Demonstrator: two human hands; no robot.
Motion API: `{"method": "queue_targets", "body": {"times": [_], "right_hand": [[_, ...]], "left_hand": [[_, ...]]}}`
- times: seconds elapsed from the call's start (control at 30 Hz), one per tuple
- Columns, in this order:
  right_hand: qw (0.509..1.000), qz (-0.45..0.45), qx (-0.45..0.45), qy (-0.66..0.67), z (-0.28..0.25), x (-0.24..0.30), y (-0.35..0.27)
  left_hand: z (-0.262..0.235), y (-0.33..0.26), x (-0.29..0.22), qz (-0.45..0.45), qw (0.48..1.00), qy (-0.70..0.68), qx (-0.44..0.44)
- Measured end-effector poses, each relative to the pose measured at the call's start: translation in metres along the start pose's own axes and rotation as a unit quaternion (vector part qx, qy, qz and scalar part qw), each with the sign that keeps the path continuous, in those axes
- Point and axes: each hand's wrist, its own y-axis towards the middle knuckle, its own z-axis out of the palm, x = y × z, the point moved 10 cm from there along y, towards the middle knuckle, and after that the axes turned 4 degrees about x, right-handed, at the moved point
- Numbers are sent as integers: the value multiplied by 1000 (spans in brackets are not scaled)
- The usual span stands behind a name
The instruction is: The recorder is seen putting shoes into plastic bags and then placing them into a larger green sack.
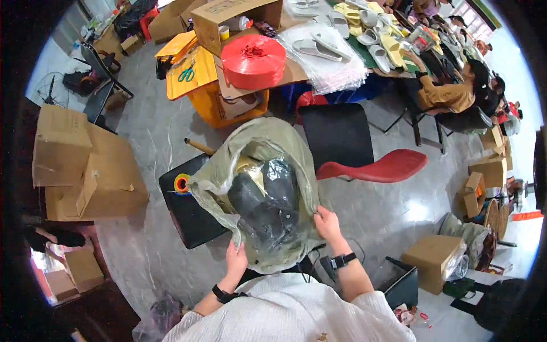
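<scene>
A large greenish-grey woven sack stands in front of me with its mouth held wide. Inside lie dark slipper-like items in clear plastic, with something pale yellow beside them; their exact kind is hard to make out. My left hand grips the near left part of the sack's rim, fingers closed on the fabric. On the near right side, my right hand pinches the rim too. The bottom of the sack is hidden.
Left of the sack is a black seat with tape rolls. A chair with a red back stands right. Beyond are a red twine roll, scissors and slippers. Cardboard boxes stand left; a co-worker sits far right.
</scene>
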Motion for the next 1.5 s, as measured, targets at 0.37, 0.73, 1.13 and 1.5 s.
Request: {"method": "queue_targets", "body": {"times": [0.37, 0.73, 1.13, 1.5], "right_hand": [[963, 69, 18, 258, -61, -17, -171], [858, 131, -57, 493, -48, -69, -297], [768, 139, -395, 485, -98, -119, -407], [621, -33, -587, 518, -233, -84, -499]], "left_hand": [[0, -89, -18, -47, 998, 32, 34], [38, -79, 11, 14, 978, 142, 150], [114, -159, -146, -19, 910, 64, 409], [204, -268, -184, -99, 675, 15, 731]]}}
